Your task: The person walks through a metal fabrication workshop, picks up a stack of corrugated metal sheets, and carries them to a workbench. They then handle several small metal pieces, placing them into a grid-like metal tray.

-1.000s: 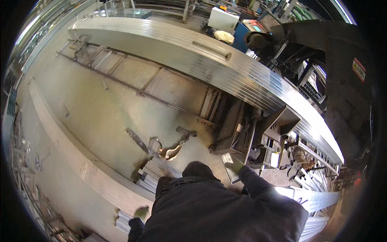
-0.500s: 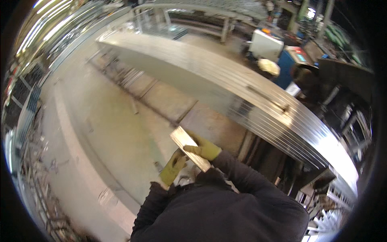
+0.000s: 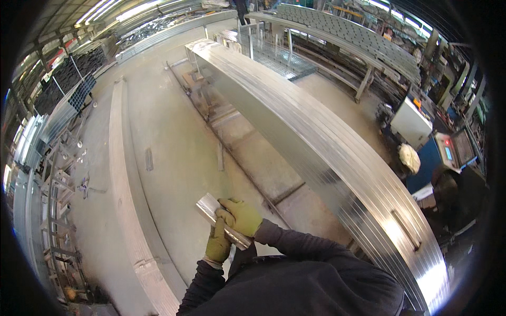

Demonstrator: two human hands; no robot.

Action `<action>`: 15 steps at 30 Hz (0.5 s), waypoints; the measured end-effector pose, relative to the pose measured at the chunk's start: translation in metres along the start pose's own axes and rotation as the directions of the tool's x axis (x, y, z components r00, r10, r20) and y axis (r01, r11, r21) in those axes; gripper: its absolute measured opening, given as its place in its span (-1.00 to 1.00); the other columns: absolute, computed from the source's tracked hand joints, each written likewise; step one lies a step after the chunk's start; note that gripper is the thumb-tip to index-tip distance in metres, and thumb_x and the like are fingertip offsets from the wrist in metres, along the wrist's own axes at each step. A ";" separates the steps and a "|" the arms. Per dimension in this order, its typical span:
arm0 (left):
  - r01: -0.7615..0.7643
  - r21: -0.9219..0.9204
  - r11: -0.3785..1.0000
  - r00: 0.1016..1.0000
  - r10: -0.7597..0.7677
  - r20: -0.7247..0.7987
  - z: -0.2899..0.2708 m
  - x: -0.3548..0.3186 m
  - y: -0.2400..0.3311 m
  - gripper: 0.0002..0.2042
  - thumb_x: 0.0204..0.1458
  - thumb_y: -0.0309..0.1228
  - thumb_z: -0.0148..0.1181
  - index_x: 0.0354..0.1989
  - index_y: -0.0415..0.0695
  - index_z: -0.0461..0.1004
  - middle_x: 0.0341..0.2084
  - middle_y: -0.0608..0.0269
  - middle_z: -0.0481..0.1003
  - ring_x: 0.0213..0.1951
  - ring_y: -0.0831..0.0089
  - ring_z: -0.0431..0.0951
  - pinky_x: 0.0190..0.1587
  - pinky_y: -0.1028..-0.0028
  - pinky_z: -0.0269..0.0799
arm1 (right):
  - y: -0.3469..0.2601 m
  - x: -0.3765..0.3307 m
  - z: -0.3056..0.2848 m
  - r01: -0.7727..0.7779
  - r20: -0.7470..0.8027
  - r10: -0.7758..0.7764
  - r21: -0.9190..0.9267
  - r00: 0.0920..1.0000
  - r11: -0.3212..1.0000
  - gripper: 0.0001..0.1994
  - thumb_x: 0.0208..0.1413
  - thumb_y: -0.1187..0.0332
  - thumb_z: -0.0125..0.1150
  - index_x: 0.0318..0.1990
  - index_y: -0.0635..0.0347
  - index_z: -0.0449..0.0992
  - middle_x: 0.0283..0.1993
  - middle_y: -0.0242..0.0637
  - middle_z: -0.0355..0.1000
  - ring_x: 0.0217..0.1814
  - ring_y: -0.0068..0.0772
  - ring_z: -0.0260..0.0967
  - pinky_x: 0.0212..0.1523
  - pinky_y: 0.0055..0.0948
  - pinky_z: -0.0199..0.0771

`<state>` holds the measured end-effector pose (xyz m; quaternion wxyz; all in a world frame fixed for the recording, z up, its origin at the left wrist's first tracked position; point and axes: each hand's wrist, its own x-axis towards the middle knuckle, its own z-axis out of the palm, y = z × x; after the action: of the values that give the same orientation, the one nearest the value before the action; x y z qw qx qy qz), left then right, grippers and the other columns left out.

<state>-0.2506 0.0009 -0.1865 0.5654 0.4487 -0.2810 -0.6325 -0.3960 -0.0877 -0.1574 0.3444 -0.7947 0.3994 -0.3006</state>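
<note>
Left of the long metal stack (image 3: 321, 131), above the floor (image 3: 174, 174): short metal piece (image 3: 210, 207), held slanted. Left hand (image 3: 216, 246) and right hand (image 3: 245, 217), both gloved, clasp it. Farther left of the stack: small offcut (image 3: 149, 159), then long pale beam (image 3: 123, 195). Right of the stack: white cabinet (image 3: 411, 124), blue cabinet (image 3: 425, 173).
</note>
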 end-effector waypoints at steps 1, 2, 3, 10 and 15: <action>-0.008 0.072 0.997 1.000 0.009 -0.012 -0.010 0.020 0.005 -0.53 0.50 -0.23 0.00 0.45 -0.20 0.20 0.25 0.10 0.46 0.26 0.28 0.48 0.29 0.30 0.43 | 0.008 0.022 0.007 -0.067 0.029 0.067 0.007 0.997 0.998 -0.54 0.42 0.06 0.13 0.27 0.19 0.50 0.18 0.19 0.54 0.25 0.25 0.48 0.19 0.01 0.53; -0.024 0.143 0.989 0.999 0.027 -0.017 -0.020 0.047 0.012 -0.48 0.49 -0.21 0.02 0.50 -0.19 0.17 0.28 0.08 0.44 0.28 0.27 0.46 0.32 0.29 0.41 | 0.018 0.046 0.013 -0.100 0.040 0.100 0.007 0.994 0.995 -0.55 0.42 0.07 0.13 0.25 0.19 0.51 0.18 0.19 0.54 0.25 0.26 0.48 0.19 0.03 0.54; 0.003 0.219 0.976 0.998 0.009 -0.055 -0.030 0.079 0.021 -0.42 0.48 -0.19 0.03 0.56 -0.18 0.14 0.31 0.07 0.42 0.30 0.26 0.45 0.34 0.28 0.39 | 0.028 0.069 0.019 -0.119 0.017 0.118 0.074 0.993 0.990 -0.48 0.44 0.00 0.12 0.32 0.21 0.47 0.25 0.16 0.53 0.29 0.17 0.49 0.20 -0.01 0.53; -0.131 0.737 0.664 0.991 0.078 0.106 -0.104 0.224 0.123 -0.40 0.43 -0.10 0.08 0.49 -0.24 0.25 0.33 -0.23 0.43 0.29 0.04 0.54 0.29 0.27 0.46 | 0.087 0.209 0.058 -0.471 0.366 0.344 0.830 0.864 0.299 -0.42 0.52 0.01 0.11 0.41 0.35 0.37 0.27 -0.29 0.46 0.21 -0.42 0.46 0.28 -0.36 0.51; -0.128 0.604 0.786 0.992 0.099 0.081 -0.153 0.292 0.179 -0.32 0.36 -0.03 0.23 0.51 -0.17 0.23 0.28 -0.22 0.49 0.18 0.06 0.62 0.20 0.25 0.55 | 0.096 0.334 0.089 -0.569 0.505 0.334 0.813 0.796 0.127 -0.11 0.39 -0.41 -0.06 0.48 0.26 0.22 0.30 0.06 0.40 0.33 -0.03 0.40 0.35 -0.11 0.45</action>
<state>-0.0199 -0.2940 -0.1727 0.4215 0.5745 -0.5084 -0.4836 -0.2028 -0.3844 -0.2165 0.8538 -0.2980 0.3272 -0.2740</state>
